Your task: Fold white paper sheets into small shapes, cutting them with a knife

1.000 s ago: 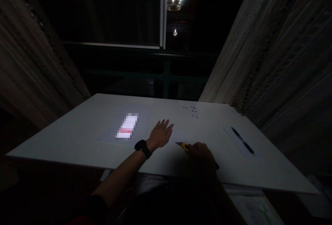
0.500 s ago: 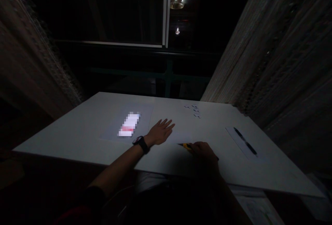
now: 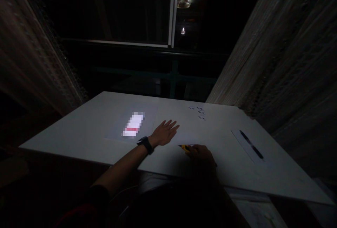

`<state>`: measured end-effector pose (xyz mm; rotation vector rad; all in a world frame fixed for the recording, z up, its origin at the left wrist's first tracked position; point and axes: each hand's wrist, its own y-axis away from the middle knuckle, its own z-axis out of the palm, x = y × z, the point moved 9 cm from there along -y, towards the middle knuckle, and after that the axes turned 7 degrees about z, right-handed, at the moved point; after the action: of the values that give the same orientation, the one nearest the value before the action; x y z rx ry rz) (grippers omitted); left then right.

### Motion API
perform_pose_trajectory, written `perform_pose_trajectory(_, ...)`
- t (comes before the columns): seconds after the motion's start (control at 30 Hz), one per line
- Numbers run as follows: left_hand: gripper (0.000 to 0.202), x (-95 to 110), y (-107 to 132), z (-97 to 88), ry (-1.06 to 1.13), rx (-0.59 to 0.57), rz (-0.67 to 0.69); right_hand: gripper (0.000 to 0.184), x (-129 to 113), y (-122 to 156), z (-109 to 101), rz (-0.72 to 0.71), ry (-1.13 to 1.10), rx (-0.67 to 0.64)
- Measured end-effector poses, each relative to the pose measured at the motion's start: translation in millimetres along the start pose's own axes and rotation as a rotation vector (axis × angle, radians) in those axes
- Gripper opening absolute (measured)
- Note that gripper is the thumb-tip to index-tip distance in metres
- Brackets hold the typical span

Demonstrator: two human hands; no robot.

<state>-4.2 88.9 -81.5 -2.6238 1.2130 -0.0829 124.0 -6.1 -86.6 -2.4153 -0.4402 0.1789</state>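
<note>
The scene is very dark. My left hand lies flat with fingers spread on a white board, pressing a sheet of paper. A black watch sits on that wrist. Just to its right, my right hand is closed around a yellow utility knife, whose tip rests on the paper's near edge. That hand is in deep shadow.
A lit rectangle glows on a sheet left of my left hand. A black pen lies on a paper strip at the right. Several small paper bits sit farther back. Curtains hang on both sides, and a dark window is behind.
My right hand with the knife has slid slightly left and toward me along the paper's edge. My left hand stays flat. The camera has shifted a little.
</note>
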Motion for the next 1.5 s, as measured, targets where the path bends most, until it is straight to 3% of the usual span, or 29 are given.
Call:
perform_pose_trajectory(0.1,0.048,0.2,0.1,-0.1,-0.004,0.001,-0.002,0.019,-1.7,-1.5,1.8,0.070,0.014,-0.018)
perform_pose_trajectory(0.23,0.048,0.0,-0.1,0.4,-0.001,0.003,-0.002,0.019,-10.3,-1.9,0.0,0.002,-0.060,-0.003)
perform_pose_trajectory(0.4,0.048,1.3,0.2,-2.3,0.008,0.012,-0.003,0.021,-6.2,2.9,-7.0,0.056,-0.105,0.000)
perform_pose_trajectory(0.67,0.048,0.6,-1.2,0.3,0.036,-0.026,-0.012,0.017,-17.5,-1.6,-9.9,0.023,-0.083,0.050)
perform_pose_trajectory(1.33,0.049,-1.5,-1.6,4.9,0.033,-0.063,-0.016,0.018,-29.2,-8.6,-8.2,-0.039,-0.072,0.015)
perform_pose_trajectory(1.5,0.049,-2.9,-1.8,6.1,0.040,-0.081,-0.025,0.021,-32.1,-8.2,4.1,0.024,-0.128,-0.135)
